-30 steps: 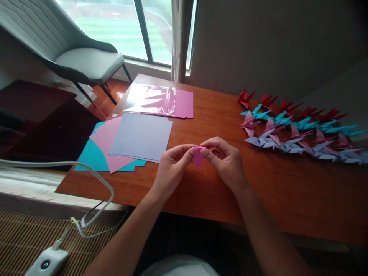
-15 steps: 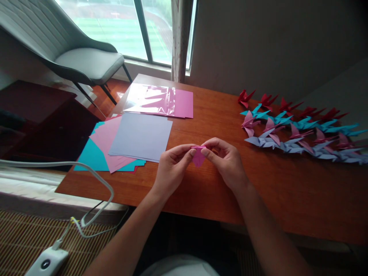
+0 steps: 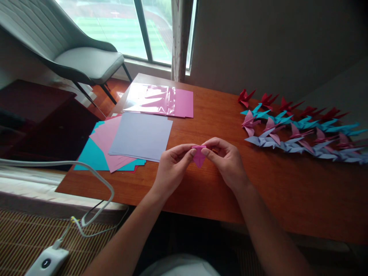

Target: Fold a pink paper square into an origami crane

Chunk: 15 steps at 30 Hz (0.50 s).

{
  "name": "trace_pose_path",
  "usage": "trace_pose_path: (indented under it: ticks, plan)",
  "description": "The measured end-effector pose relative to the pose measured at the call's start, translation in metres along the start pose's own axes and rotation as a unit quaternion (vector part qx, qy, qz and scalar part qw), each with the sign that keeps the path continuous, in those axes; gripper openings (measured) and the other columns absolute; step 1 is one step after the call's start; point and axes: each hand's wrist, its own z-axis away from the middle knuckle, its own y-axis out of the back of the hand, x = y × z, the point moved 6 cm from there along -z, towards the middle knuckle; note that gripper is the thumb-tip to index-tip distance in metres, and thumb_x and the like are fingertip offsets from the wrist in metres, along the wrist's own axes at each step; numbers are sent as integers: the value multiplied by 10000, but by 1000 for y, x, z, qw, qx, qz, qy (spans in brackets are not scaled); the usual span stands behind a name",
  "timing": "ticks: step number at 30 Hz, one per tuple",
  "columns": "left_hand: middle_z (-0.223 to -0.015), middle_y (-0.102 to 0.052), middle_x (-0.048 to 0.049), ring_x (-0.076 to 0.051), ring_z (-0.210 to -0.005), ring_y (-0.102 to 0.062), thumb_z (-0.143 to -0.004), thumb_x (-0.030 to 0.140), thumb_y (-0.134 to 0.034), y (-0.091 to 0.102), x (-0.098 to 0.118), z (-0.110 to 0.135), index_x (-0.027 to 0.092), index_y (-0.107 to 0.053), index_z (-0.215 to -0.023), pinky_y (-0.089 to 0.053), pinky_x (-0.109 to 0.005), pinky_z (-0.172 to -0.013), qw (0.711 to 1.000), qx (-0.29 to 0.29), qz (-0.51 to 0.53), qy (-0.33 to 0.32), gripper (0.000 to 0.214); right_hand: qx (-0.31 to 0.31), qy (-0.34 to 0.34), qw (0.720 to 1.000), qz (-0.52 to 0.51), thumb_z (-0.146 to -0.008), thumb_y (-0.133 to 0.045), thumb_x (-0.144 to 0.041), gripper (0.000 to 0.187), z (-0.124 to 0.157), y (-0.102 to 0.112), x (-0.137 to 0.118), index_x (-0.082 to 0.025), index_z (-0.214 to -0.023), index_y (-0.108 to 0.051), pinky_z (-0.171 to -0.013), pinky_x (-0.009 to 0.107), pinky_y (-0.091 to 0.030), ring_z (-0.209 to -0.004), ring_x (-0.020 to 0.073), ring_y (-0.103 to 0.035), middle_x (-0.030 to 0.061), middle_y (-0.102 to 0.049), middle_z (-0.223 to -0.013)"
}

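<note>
A small folded pink paper piece (image 3: 199, 156) is pinched between my two hands just above the wooden table (image 3: 287, 184). My left hand (image 3: 172, 166) grips its left side with thumb and forefinger. My right hand (image 3: 225, 161) pinches its right side, fingers curled. A stack of flat sheets lies to the left: a lavender sheet (image 3: 140, 136) on top of pink and teal sheets (image 3: 89, 155). Rows of folded paper cranes (image 3: 299, 128) in red, teal, pink and lavender lie at the right.
A clear plastic sleeve over pink paper (image 3: 159, 99) lies at the table's far edge. A grey chair (image 3: 77, 57) stands by the window at the back left. A white cable and a small white device (image 3: 47, 262) lie on the floor at the lower left.
Hardly anything has moved. The pink piece and both hands stay in the same place, with only slight finger shifts along its top edge.
</note>
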Motion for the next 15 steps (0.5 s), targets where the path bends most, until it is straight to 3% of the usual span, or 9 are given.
trace_pose_path:
  ticks: [15]
  plan:
    - [-1006, -796, -73, -191, -880, -725, -835, 345, -769, 1, -3, -2, 171, -793, -958, -585, -286, -796, 1000, -15, 10, 8, 214, 11, -11, 1000, -10, -778, -803, -382, 186, 1, 0, 1, -231, -811, -701, -659, 290, -558, -720, 158, -661, 2, -719, -782]
